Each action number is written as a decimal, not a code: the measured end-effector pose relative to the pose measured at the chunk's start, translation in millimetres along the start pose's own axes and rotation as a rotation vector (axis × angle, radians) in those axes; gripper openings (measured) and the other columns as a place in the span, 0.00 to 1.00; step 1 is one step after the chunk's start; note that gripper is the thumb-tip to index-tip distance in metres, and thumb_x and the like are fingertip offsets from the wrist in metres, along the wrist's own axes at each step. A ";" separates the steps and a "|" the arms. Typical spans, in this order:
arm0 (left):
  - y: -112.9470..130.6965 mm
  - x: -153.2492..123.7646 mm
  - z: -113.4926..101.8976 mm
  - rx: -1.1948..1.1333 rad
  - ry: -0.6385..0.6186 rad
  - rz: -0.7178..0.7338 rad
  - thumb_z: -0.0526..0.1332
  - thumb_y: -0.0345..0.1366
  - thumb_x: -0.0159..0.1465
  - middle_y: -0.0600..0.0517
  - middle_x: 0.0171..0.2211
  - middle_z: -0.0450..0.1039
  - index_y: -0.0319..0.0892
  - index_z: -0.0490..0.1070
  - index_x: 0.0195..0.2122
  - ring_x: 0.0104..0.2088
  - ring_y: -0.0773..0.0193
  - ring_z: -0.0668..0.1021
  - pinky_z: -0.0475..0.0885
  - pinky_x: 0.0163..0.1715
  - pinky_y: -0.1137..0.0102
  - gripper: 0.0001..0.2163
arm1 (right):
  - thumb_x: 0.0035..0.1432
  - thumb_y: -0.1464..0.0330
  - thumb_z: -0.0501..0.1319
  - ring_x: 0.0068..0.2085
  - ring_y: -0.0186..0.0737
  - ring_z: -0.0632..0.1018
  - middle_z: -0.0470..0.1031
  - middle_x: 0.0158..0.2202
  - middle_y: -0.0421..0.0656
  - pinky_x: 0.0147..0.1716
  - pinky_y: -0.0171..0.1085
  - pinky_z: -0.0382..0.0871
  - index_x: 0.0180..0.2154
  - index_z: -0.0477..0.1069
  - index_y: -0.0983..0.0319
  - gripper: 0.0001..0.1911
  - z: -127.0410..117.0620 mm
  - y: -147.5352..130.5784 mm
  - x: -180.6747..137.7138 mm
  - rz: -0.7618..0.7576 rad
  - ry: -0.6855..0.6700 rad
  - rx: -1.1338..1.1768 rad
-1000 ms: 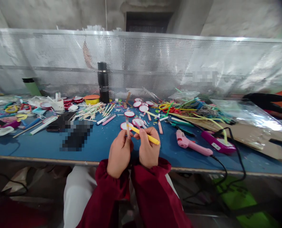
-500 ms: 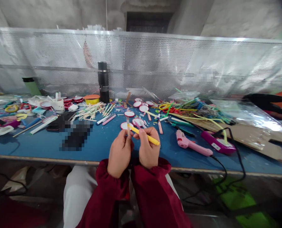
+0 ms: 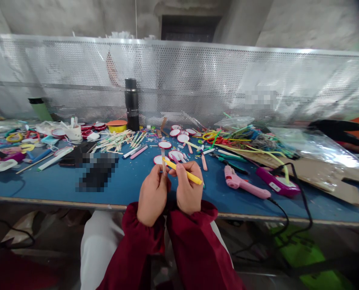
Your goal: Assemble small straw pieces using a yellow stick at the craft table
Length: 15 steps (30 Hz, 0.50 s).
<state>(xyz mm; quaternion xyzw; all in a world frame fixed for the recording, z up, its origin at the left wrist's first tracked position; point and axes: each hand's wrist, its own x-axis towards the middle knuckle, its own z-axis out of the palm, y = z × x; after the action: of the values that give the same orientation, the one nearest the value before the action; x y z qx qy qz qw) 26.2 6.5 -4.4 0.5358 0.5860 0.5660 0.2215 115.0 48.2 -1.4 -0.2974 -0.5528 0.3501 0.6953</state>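
My left hand (image 3: pixel 152 197) is closed, pinching a flat pale craft stick (image 3: pixel 164 163) that stands upright above the fingers. In my right hand (image 3: pixel 189 189) is a yellow marker pen (image 3: pixel 194 178), held slantwise with its tip at the stick; whether it touches cannot be told. Behind the stick lie round white discs with red rims (image 3: pixel 165 145). A pink marker (image 3: pixel 139 152) rests on the blue table to the left of them.
A pink glue gun (image 3: pixel 242 183) and a purple power strip (image 3: pixel 277 181) with black cables lie at right. A black bottle (image 3: pixel 132 105) stands at the back. Left are phones (image 3: pixel 76 154), a heap of sticks (image 3: pixel 115 141) and a white cup (image 3: pixel 74 134). Perforated metal screen (image 3: pixel 191 80) behind.
The yellow marker has shifted very slightly, its back end a little lower and further left. My left hand keeps the stick in nearly the same place.
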 end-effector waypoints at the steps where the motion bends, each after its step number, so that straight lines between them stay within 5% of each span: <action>1: 0.0 -0.1 0.1 0.005 0.002 0.002 0.49 0.43 0.73 0.55 0.25 0.69 0.46 0.65 0.36 0.27 0.63 0.71 0.63 0.31 0.70 0.12 | 0.65 0.56 0.62 0.29 0.37 0.77 0.78 0.27 0.39 0.35 0.39 0.72 0.30 0.69 0.59 0.16 0.0 -0.1 0.1 0.000 -0.008 -0.005; 15: -1.4 0.4 0.9 0.029 0.009 0.003 0.50 0.42 0.73 0.55 0.26 0.69 0.46 0.65 0.36 0.27 0.63 0.71 0.62 0.30 0.70 0.11 | 0.65 0.56 0.62 0.32 0.39 0.78 0.78 0.28 0.40 0.36 0.40 0.72 0.31 0.69 0.59 0.15 -0.5 1.6 0.6 0.003 -0.012 -0.024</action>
<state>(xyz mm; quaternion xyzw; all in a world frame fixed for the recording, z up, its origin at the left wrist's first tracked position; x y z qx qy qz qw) 26.3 7.5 -5.7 0.5373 0.5945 0.5600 0.2105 115.3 49.5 -2.5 -0.3044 -0.5607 0.3465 0.6877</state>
